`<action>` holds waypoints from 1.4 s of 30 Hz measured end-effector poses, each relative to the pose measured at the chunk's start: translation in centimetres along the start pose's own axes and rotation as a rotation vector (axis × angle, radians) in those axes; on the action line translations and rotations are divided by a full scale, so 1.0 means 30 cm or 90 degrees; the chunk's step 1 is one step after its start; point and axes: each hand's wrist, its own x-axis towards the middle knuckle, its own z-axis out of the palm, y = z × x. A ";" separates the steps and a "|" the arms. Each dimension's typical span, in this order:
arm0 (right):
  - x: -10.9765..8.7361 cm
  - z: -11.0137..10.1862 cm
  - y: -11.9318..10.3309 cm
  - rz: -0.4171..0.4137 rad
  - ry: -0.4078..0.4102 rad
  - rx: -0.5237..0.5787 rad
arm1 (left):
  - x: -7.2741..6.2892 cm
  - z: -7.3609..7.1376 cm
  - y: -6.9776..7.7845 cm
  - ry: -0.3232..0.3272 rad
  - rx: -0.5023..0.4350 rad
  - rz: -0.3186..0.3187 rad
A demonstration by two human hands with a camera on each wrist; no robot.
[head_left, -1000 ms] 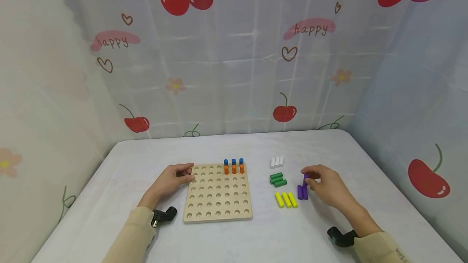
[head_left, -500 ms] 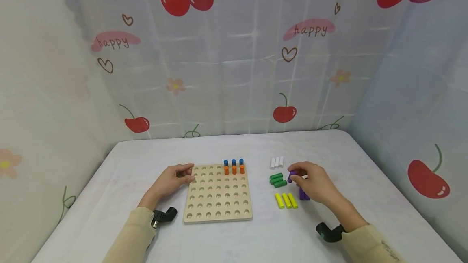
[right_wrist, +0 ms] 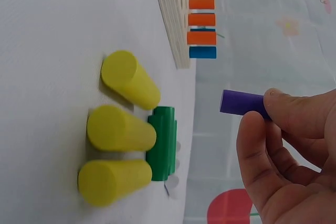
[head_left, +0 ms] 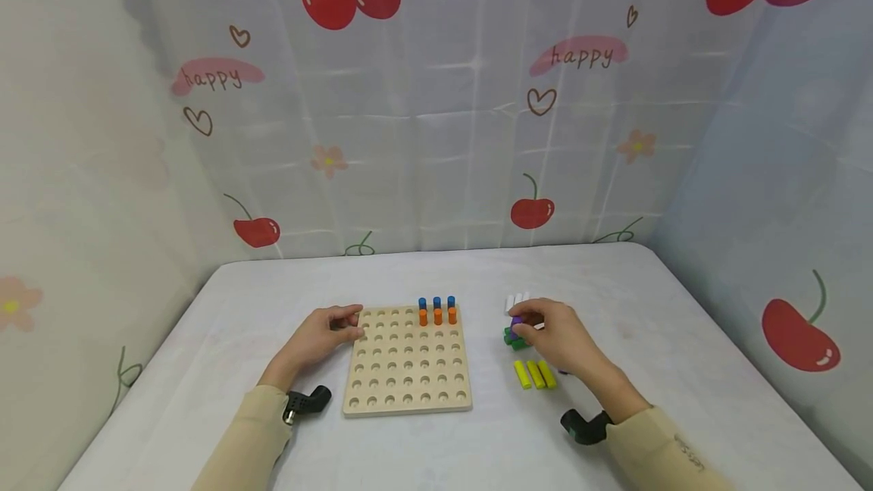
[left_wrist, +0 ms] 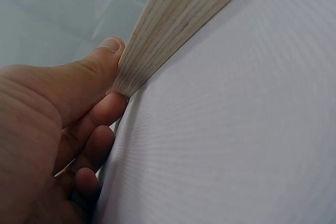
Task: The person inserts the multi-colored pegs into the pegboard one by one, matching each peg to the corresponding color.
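Note:
My right hand (head_left: pixel 562 336) pinches a purple peg (right_wrist: pixel 241 102) between thumb and fingertips, raised above the table close to the green pegs (head_left: pixel 521 345). My left hand (head_left: pixel 319 336) grips the far left corner of a square wooden pegboard (head_left: pixel 407 403), thumb and index finger at its edge. In the board's far right part stand three blue pegs (head_left: pixel 437 301), with three orange pegs (head_left: pixel 438 317) in the row in front. Other purple pegs are almost wholly hidden behind my right hand.
Three yellow pegs (head_left: pixel 535 375) lie on the white cloth right of the board. White pegs (head_left: pixel 510 304) lie farther back, partly covered by my right hand. A curtain with cherry prints (head_left: pixel 409 135) hangs behind the table.
My right hand has lifted a purple peg from the purple group and carried it left, over toward the green pegs. My left hand stays at the board's corner.

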 end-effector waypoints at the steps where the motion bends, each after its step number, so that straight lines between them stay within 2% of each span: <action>1: 0.003 0.005 -0.005 0.003 -0.002 0.002 | -0.001 -0.001 0.000 0.000 0.001 0.000; 6: 0.019 0.034 -0.032 0.016 -0.016 0.014 | 0.000 -0.003 -0.002 0.001 0.002 0.004; 11: 0.037 0.061 -0.059 0.007 -0.029 0.025 | 0.003 -0.003 -0.005 0.001 0.008 0.013; 27: 0.082 0.142 -0.126 -0.012 -0.057 0.064 | 0.006 -0.004 -0.010 0.003 0.005 0.003; 42: 0.128 0.215 -0.189 -0.055 -0.061 0.080 | 0.002 -0.001 0.000 0.007 -0.008 -0.002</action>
